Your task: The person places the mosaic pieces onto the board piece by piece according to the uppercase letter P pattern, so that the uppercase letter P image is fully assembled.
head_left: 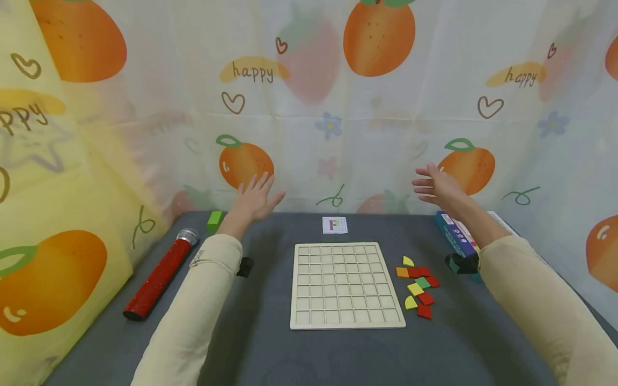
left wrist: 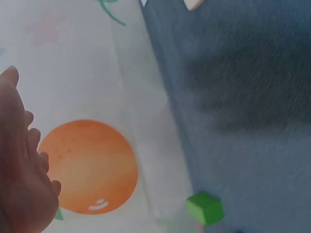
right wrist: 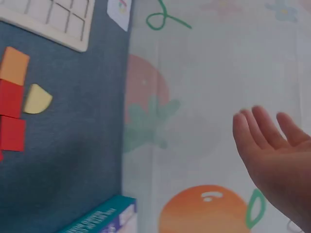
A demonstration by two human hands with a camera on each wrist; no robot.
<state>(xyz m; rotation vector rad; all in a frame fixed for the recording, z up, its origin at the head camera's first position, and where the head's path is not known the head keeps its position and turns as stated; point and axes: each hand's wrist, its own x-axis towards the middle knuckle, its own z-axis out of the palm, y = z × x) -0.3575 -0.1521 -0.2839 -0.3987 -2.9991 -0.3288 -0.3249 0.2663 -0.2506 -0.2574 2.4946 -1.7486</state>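
Both hands are raised above the far side of the table, holding nothing. My left hand [head_left: 255, 201] has its fingers spread, with a green block [head_left: 214, 221] below and left of it. My right hand [head_left: 440, 187] extends its fingers toward the left, over the boxes at the back right. Between the arms lies a pale grid board [head_left: 345, 286] with bare square cells. Right of it are loose flat tiles: red squares [head_left: 425, 311], an orange square [head_left: 402, 272], a green tile [head_left: 422, 283] and yellow pieces [head_left: 410, 303], some quarter-round. A small printed card [head_left: 335, 225] lies behind the board.
A red glittery microphone [head_left: 161, 273] lies at the left of the dark table [head_left: 289, 359]. Stacked boxes [head_left: 456, 236] stand at the back right, partly hidden by the right arm. A fruit-printed curtain [head_left: 309, 134] hangs along the back and sides.
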